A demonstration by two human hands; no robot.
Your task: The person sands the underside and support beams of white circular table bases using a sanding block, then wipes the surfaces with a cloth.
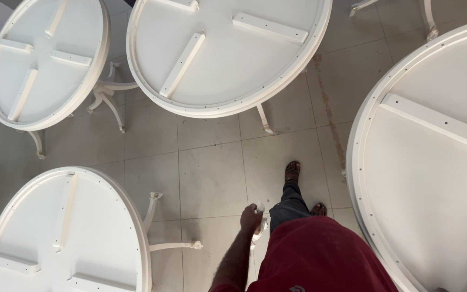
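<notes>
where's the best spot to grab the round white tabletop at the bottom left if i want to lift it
Probably the raised rim of the round tabletop, on its right edge, from the tiled floor gap where the left hand is. The top lies underside up with a lip around its edge for fingers to hook; the glued battens look too flat to grip well.

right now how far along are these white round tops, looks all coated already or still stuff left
Done, by the look of it: the four round tops, lying with their braces upward, show an even white coat, as do the curved legs beneath them. In hand: the left hand is closed on a small white object, too small to identify. The right hand is out of view. Left: no bare patches are visible, though the rightmost top is only partly in frame.
</notes>
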